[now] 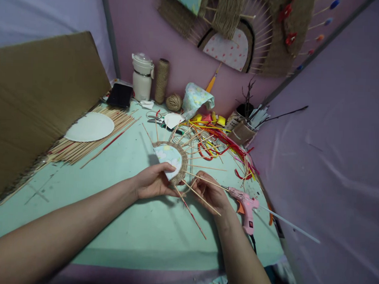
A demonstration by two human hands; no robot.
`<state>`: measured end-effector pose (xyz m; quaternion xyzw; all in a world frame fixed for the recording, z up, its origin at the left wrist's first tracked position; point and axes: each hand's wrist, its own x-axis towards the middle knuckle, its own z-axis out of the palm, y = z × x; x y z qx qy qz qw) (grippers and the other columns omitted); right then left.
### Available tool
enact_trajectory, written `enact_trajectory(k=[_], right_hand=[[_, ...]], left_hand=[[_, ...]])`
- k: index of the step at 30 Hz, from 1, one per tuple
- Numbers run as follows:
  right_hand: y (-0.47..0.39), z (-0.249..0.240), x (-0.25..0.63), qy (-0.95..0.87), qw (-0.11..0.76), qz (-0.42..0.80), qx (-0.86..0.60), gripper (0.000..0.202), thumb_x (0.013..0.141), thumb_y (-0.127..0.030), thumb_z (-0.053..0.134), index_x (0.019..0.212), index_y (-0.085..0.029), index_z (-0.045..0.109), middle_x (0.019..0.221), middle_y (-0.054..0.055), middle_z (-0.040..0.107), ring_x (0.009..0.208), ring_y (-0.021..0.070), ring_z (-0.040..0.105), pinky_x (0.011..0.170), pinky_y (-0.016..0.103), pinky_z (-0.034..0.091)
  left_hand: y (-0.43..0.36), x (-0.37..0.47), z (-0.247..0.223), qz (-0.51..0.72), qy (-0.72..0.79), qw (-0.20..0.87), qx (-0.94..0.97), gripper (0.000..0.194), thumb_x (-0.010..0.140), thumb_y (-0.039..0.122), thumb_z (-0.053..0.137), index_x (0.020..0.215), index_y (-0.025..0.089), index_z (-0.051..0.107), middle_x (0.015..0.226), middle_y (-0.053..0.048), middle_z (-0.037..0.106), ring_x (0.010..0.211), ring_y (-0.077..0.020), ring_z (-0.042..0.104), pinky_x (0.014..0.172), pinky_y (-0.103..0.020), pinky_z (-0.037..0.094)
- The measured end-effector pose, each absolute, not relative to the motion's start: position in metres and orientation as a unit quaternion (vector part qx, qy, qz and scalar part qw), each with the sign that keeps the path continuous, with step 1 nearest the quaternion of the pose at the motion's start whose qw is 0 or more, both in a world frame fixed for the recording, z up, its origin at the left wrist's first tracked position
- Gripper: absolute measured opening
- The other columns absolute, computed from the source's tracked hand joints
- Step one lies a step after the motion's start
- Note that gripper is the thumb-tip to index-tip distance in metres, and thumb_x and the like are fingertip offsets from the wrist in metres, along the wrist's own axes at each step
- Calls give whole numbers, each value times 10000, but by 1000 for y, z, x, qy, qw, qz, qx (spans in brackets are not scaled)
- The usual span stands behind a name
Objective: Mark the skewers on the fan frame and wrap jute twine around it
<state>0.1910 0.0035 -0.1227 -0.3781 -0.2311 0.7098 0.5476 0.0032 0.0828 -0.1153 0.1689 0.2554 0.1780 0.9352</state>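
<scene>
Over the middle of the green tabletop (118, 222), we have the patterned half-disc (168, 155), its curved edge banded with twine and thin sticks (207, 168) fanning out from it. Our left hand (152, 182) grasps it, thumb on the printed face and fingers beneath. Our right hand (211, 192) is curled among the lower sticks, its fingertips pinched on a strand of twine (189, 188). We judge the step in hand to be weaving twine between the sticks; the next move calls for a steady left grip while the strand is drawn snug without bending a stick. The pink glue gun (245, 201) lies just beside the right hand, so we should mind its nozzle.

At the back stands a white jar (142, 80) with its lid on, so we cannot tell its contents. To the right, a dark pot (244, 109) holds bare twigs (249, 92), and a brown holder (242, 133) in front carries pale strips (259, 116)
</scene>
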Motion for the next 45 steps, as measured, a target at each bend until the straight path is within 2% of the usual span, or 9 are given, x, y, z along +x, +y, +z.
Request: enact_trajectory(k=[5, 19, 28, 36, 40, 45], right_hand=[[4, -124, 190, -227, 538, 710, -394, 256, 671, -310, 804, 652, -175, 588, 578, -23, 609, 487, 69, 505, 446, 144, 392], [6, -132, 189, -242, 507, 697, -447, 218, 712, -265, 756, 678, -173, 561, 573, -25, 583, 455, 62, 466, 402, 148, 317], [8, -131, 187, -256, 585, 602, -480, 258, 671, -338, 792, 697, -176, 592, 596, -28, 598, 499, 63, 466, 481, 170, 353], [9, -133, 186, -278, 594, 548, -519, 236, 705, -364, 751, 711, -186, 596, 576, -39, 575, 488, 69, 437, 464, 186, 320], [11, -137, 190, -269, 638, 481, -539, 217, 724, -386, 727, 795, -205, 629, 710, -22, 617, 606, 95, 525, 547, 203, 396], [11, -142, 198, -294, 670, 367, -574, 230, 786, -438, 647, 890, -234, 656, 948, 8, 640, 885, 143, 583, 796, 268, 454]], left_hand=[[82, 3, -113, 176, 264, 934, 167, 216, 804, 80, 466, 995, 69, 568, 811, -127, 711, 749, -219, 687, 744, -490, 580], [82, 4, -115, 174, 260, 932, 182, 200, 795, 85, 485, 968, 67, 584, 807, -128, 718, 747, -228, 699, 715, -457, 592], [81, 5, -113, 203, 282, 920, 183, 154, 798, 84, 477, 907, 86, 586, 747, -110, 707, 690, -202, 686, 783, -432, 575], [82, 5, -110, 216, 278, 919, 179, 184, 785, 72, 493, 942, 114, 579, 786, -100, 710, 709, -200, 685, 794, -433, 572], [85, 4, -111, 256, 276, 912, 163, 180, 777, 71, 509, 930, 123, 588, 753, -81, 698, 684, -191, 672, 801, -424, 575], [92, 3, -110, 311, 298, 891, 146, 172, 774, 49, 516, 909, 129, 585, 750, -68, 688, 664, -174, 660, 761, -393, 588]])
